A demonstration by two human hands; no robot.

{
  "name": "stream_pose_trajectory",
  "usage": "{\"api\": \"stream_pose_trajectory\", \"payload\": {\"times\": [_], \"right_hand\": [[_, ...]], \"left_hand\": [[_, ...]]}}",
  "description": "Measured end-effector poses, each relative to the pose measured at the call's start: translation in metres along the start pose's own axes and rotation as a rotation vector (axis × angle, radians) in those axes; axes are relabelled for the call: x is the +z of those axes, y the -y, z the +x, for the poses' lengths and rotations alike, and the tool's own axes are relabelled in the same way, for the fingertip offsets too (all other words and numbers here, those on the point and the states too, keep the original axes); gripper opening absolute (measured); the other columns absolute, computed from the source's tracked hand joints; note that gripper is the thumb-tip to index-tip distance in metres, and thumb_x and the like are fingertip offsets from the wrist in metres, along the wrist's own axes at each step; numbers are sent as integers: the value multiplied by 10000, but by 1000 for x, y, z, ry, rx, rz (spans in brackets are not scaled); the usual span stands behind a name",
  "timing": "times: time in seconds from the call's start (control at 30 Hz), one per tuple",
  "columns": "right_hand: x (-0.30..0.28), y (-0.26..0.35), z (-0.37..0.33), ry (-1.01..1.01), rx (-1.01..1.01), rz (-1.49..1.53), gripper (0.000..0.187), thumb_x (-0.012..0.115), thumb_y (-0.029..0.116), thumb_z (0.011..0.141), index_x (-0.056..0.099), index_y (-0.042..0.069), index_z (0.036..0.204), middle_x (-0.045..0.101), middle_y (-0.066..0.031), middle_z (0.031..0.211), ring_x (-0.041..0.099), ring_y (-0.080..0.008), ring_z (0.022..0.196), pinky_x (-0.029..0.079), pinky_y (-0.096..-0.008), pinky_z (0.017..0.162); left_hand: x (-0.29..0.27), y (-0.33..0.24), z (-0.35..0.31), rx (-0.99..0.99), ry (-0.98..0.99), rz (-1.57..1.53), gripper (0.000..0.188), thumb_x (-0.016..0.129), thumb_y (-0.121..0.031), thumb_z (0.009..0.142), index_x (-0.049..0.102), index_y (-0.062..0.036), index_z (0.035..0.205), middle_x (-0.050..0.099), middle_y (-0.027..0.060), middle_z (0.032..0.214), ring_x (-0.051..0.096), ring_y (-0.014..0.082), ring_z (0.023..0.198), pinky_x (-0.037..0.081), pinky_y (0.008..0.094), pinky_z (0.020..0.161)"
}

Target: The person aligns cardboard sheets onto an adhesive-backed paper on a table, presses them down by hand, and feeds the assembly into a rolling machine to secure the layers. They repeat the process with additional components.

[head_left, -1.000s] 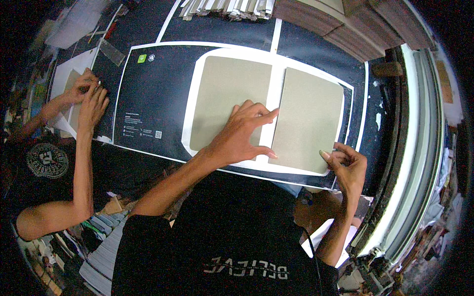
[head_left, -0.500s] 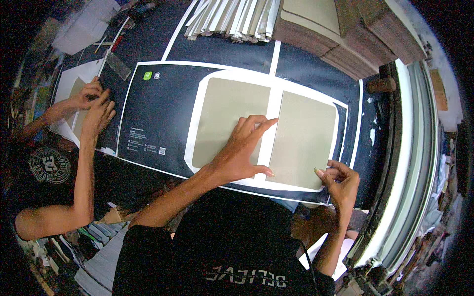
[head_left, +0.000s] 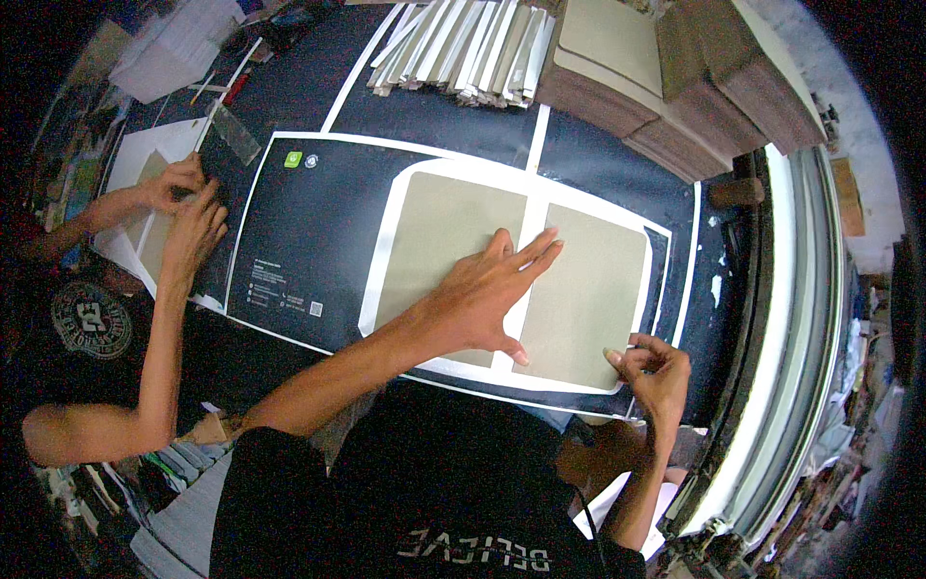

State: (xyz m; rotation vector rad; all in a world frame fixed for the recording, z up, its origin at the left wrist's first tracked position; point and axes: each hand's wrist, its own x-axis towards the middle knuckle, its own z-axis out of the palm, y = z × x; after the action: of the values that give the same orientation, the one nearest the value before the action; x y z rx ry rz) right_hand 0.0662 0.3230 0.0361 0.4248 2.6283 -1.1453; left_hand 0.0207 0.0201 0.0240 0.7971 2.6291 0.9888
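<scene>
Two beige-grey cardboard panels lie side by side on a white-bordered dark printed sheet [head_left: 318, 222], with a white strip between them. My left hand [head_left: 487, 299] reaches across the left panel [head_left: 449, 212]. Its fingers are spread, with the fingertips and thumb on the left edge of the right panel [head_left: 588, 289]. At the lower right corner of that panel, my right hand [head_left: 658, 374] is closed, thumb on the board's edge and the other fingers curled beside it. The part of the left panel under my hand and wrist is hidden.
White and beige strips [head_left: 463, 53] lie piled at the back. Stacks of cardboard panels [head_left: 617, 82] stand at the back right. A long machine with pale rollers [head_left: 772, 357] runs along the right. At the left, another person's hands [head_left: 193, 207] work over a pale sheet [head_left: 145, 154].
My left hand has shifted, its fingers now reaching further over the right panel's edge. My right hand stays at the corner. The whole view has tilted slightly.
</scene>
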Motion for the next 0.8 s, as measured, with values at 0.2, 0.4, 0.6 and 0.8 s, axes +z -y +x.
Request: {"api": "stream_pose_trajectory", "payload": {"times": [0.2,0.4,0.6,0.8], "right_hand": [[0,2,-1,-6,14,27,334,890,87,764,734,-92,999,707,-47,699,638,-85,652,534,-256,624],[-2,14,-3,-5,31,43,368,911,106,735,734,-76,1002,743,-115,743,676,-147,648,571,-320,633],[1,52,11,-75,-528,-242,909,990,241,566,608,2,1356,674,-226,1297,671,-333,1186,540,-445,1016],[14,78,32,183,-561,-499,1458,999,284,392,226,122,1617,438,-217,1562,398,-373,1465,234,-519,1262]], "left_hand": [[5,3,-1,68,-58,53,1496,972,-439,426,171,-9,1614,286,164,1661,484,362,1024,492,468,927],[0,-1,0,33,-23,89,1493,973,-440,430,173,-2,1611,279,163,1663,481,360,1017,484,467,933],[0,-6,3,-5,14,108,1510,970,-466,408,182,-11,1613,255,150,1675,481,367,1028,490,467,953],[-2,-7,4,-9,35,140,1483,970,-459,418,204,-17,1609,247,130,1685,484,374,1056,486,458,971]]}}
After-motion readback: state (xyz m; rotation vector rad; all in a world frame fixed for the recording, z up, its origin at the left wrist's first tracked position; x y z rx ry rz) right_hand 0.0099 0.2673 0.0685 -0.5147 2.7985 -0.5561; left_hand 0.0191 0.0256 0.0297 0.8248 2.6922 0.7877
